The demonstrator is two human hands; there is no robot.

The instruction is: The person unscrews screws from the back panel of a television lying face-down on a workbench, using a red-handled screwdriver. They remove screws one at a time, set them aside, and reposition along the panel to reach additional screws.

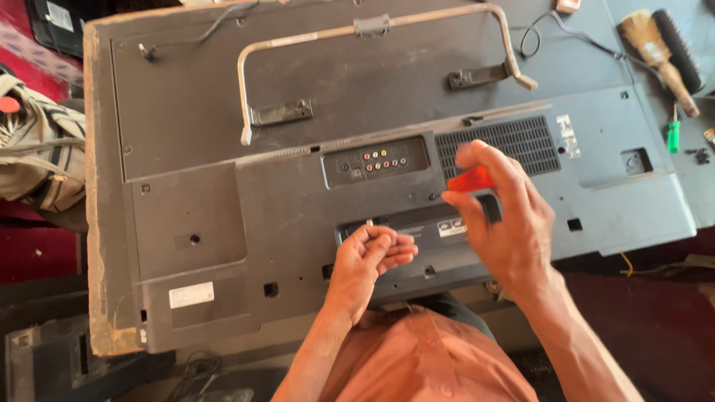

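Observation:
A large flat television (194,201) lies face down, its dusty dark back cover up. My right hand (503,223) grips a screwdriver by its red handle (469,179), just below the vent grille (499,145) and above a recessed port bay (432,227). The hand is blurred with motion. My left hand (366,260) rests near the cover's lower edge with its fingers curled in; something small shows at its fingertips, too small to tell what. A row of coloured jacks (380,160) sits above my left hand.
A bent metal wall bracket (372,30) lies on the upper back cover. A wooden-handled brush (655,52), a green-handled screwdriver (673,135) and loose dark screws (700,155) sit at the right. Striped cloth (37,149) lies at the left, a cable (566,30) at the top.

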